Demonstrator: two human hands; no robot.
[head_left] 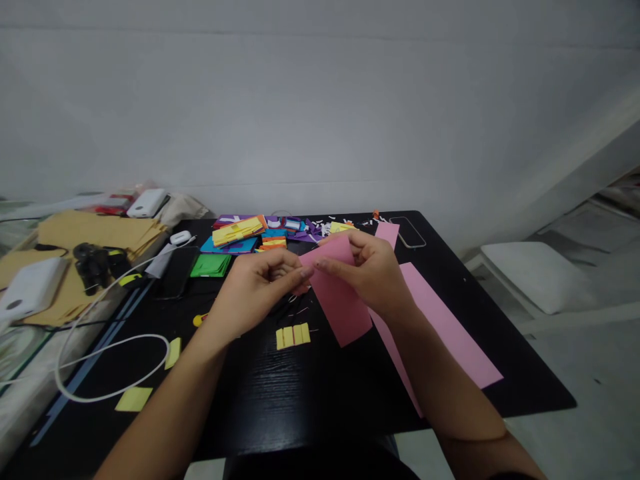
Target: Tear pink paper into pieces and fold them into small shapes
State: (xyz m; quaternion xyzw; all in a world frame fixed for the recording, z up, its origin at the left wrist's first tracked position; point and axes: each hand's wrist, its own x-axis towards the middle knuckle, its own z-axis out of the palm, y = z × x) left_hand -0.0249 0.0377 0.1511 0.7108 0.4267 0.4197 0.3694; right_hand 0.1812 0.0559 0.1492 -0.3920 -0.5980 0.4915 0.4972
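Note:
Between my two hands, a strip of pink paper (pixel 345 307) is held tilted above the black table. My left hand (pixel 257 283) is closed, thumb and fingers pinching the strip at its left edge. On the other side, my right hand (pixel 375 270) grips its upper part, thumb in front and fingers behind. More pink paper (pixel 445 320) lies flat on the table beneath and beside my right forearm. Below the hands rests a yellow folded paper piece (pixel 293 336) with cross lines.
Folded papers in yellow (pixel 239 231), green (pixel 211 266) and blue, with paper scraps (pixel 307 232), lie at the back of the table (pixel 260 400). A phone (pixel 407 233) sits at the back right. A white cable (pixel 113 399) loops on the left, near small yellow papers (pixel 134 399).

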